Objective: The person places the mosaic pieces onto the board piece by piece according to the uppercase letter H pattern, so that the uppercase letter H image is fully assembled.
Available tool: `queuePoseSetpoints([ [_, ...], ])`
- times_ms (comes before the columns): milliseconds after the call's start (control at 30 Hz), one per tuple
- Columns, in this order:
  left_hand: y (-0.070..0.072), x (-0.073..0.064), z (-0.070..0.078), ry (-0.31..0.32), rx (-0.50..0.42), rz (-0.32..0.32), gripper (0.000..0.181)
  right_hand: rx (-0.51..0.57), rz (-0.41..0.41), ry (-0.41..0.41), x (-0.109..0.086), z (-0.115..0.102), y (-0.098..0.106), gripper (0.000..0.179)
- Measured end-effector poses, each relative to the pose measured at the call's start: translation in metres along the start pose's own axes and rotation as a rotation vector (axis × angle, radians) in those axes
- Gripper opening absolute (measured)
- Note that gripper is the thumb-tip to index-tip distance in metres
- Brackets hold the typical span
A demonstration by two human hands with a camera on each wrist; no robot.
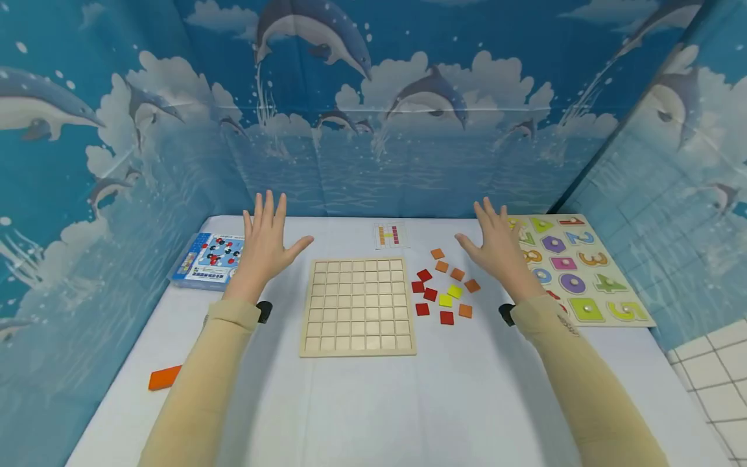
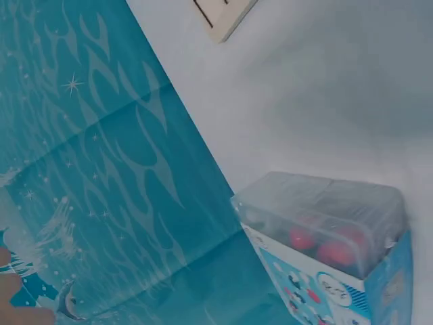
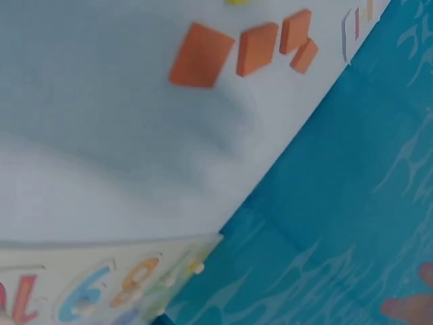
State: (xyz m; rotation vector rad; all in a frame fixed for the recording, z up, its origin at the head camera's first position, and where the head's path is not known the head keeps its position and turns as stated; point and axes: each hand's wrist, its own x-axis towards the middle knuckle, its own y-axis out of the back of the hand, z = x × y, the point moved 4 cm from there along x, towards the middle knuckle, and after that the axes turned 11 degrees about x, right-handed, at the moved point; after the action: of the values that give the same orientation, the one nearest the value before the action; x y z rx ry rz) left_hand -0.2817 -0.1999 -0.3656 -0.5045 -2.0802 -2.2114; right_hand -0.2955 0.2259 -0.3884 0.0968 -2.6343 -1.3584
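My left hand point(image 1: 265, 243) is held up with its fingers straight and spread, between a clear plastic box point(image 1: 213, 259) and a wooden grid board point(image 1: 358, 308). My right hand point(image 1: 496, 246) is raised the same way, near the loose square tiles and a number puzzle board point(image 1: 583, 272). Neither palm holds anything. Right of the grid board lie several red tiles point(image 1: 430, 294), several orange tiles point(image 1: 471, 285) and two yellow tiles point(image 1: 454, 292). A small pattern card point(image 1: 390, 235) lies behind the grid board. Only fingertips show in each wrist view.
An orange block point(image 1: 165, 377) lies at the left, partly behind the left sleeve point(image 1: 204, 383). A dolphin-print curtain point(image 1: 379, 162) hangs behind the white table point(image 1: 362, 408) and at both sides. The plastic box point(image 2: 325, 217) shows red pieces inside.
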Motion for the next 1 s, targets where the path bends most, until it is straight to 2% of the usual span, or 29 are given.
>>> queuePoseSetpoints([
  [133, -0.009, -0.018, 0.001, -0.021, -0.074, -0.021, 0.093, 0.09, -0.009, -0.02, -0.015, 0.006, -0.012, 0.078],
  [200, -0.019, -0.027, 0.0, -0.024, -0.098, -0.05, 0.088, 0.122, -0.01, -0.048, -0.023, 0.011, -0.019, 0.075],
  [400, -0.058, -0.054, -0.003, -0.002, -0.169, -0.191, 0.079, 0.219, -0.023, -0.183, -0.043, 0.031, -0.041, 0.066],
  [567, -0.074, -0.073, -0.007, 0.025, -0.255, -0.297, 0.076, 0.315, -0.065, -0.302, -0.047, 0.043, -0.053, 0.062],
  [667, -0.082, -0.079, -0.008, 0.024, -0.281, -0.343, 0.075, 0.349, -0.105, -0.368, -0.045, 0.048, -0.057, 0.062],
  [833, -0.097, -0.08, -0.001, -0.021, -0.297, -0.422, 0.071, 0.365, -0.167, -0.45, -0.042, 0.054, -0.06, 0.062],
  [1000, -0.101, -0.084, 0.002, -0.037, -0.308, -0.458, 0.068, 0.349, -0.142, -0.511, -0.038, 0.057, -0.064, 0.059],
])
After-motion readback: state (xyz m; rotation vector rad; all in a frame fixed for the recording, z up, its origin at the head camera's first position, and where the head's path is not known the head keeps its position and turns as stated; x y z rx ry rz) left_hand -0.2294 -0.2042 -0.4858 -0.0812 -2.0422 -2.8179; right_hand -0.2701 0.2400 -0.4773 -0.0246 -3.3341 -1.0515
